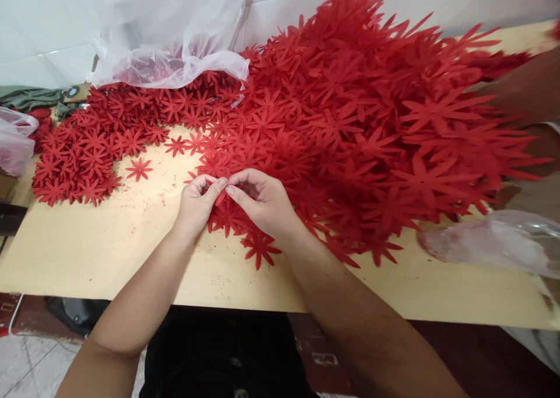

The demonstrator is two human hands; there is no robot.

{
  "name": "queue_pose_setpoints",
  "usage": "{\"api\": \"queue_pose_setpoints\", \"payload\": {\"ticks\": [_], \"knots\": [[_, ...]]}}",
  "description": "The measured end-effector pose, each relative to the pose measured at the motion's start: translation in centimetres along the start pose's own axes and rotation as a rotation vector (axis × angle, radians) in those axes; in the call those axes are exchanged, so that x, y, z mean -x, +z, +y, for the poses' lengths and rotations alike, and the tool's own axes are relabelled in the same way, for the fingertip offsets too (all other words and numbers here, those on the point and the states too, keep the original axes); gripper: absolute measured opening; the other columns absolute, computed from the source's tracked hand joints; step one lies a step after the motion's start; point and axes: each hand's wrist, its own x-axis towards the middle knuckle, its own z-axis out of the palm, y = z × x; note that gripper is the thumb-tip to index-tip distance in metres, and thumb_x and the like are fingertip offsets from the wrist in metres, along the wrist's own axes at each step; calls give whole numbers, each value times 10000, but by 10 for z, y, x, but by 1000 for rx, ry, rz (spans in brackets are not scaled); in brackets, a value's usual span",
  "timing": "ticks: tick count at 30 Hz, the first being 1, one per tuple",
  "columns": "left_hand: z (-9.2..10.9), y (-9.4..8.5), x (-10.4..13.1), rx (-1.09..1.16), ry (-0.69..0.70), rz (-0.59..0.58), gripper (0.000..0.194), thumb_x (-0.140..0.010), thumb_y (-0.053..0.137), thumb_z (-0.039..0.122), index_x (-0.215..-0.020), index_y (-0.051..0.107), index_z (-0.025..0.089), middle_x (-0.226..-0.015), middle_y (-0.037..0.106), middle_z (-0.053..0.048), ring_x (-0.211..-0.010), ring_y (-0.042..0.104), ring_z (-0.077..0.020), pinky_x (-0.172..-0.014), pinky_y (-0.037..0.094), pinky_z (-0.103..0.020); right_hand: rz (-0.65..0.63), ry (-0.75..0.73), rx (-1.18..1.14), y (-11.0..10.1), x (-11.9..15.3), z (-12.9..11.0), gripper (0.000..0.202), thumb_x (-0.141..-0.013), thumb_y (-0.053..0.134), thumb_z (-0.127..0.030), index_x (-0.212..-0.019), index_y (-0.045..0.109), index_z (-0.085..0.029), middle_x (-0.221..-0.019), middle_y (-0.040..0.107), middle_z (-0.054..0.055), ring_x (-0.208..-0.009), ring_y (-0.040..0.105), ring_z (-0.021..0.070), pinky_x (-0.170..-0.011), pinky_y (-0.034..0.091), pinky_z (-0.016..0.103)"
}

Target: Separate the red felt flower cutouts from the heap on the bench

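Observation:
My left hand (199, 198) and my right hand (261, 199) meet over the front of the red heap, fingertips nearly touching. Between them, thumbs and forefingers pinch a small red fabric flower piece (221, 197); most of it is hidden by the fingers. Just below lie more flat red flower cutouts, one (259, 250) with its narrow petals spread on the wood. A large pile of red flower cutouts (332, 118) rises behind and to the right of my right hand. To the left sits a lower pile of smaller red cutouts (91, 153), with a single one (139, 168) lying apart.
The pale wooden table (109, 246) ends close to my body. A translucent plastic bag (170, 42) stands against the tiled wall, red pieces at its mouth. More plastic lies at the left (15, 141) and a clear bag (503, 240) at the right edge.

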Motion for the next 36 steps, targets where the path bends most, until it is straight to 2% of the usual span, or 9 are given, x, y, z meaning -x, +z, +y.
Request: {"api": "queue_pose_setpoints", "payload": {"ticks": [2,5,8,13,18,23,27,30,36], "knots": [[1,0,1,54,-22,-49,374,-577,781,491,-643,607,167,-548,549,58,-510,453,-44,-541,398,-191,21,8,-41,0,-1,2,177,-751,656,-342,-798,569,-195,-807,634,24,-771,615,141,-770,527,335],[3,-1,2,124,-59,-134,376,-574,804,431,-829,670,189,-602,606,46,-551,534,-68,-600,453,-221,39,21,-73,-2,-2,3,285,-714,691,-363,-914,558,-208,-939,641,45,-848,621,149,-797,532,333],[4,-3,1,122,-43,-166,428,-569,818,364,-944,679,210,-638,637,39,-579,572,-84,-633,478,-240,23,35,-83,-4,-3,0,330,-693,702,-340,-966,564,-215,-972,646,47,-865,621,151,-809,530,335],[3,-2,0,111,-16,-88,376,-565,819,335,-879,665,196,-641,644,40,-567,562,-69,-608,472,-217,84,72,-63,-5,-2,-7,163,-680,690,-277,-745,563,-198,-734,608,-1,-703,588,130,-729,515,324],[4,2,1,94,4,-33,356,-540,830,352,-758,613,173,-601,607,51,-529,524,-49,-549,437,-187,100,75,-69,-6,-3,-7,209,-682,703,-329,-736,549,-199,-705,588,-9,-652,554,112,-673,492,296],[7,0,0,77,75,-10,311,-587,810,316,-768,600,176,-493,457,95,-442,385,-23,-456,334,-165,-30,105,-154,-5,-4,-3,345,-664,725,-451,-850,569,-206,-776,610,0,-721,581,115,-681,509,279],[4,0,-1,118,43,-42,334,-580,814,331,-795,605,184,-549,495,83,-497,447,-35,-520,398,-175,-100,122,-195,-2,-4,-2,376,-645,737,-463,-852,562,-203,-777,614,-3,-697,573,106,-656,503,271],[2,1,0,133,21,-52,357,-563,816,376,-790,618,186,-636,569,54,-570,511,-51,-581,439,-190,-48,99,-201,-3,-4,-4,305,-653,736,-411,-754,547,-195,-712,578,-17,-641,536,91,-620,479,256],[0,1,0,109,14,-51,334,-597,796,359,-837,636,192,-623,566,58,-567,510,-53,-599,444,-195,79,95,-161,-10,-6,-8,171,-672,703,-292,-729,574,-196,-660,562,-24,-597,505,89,-606,460,258]]}}
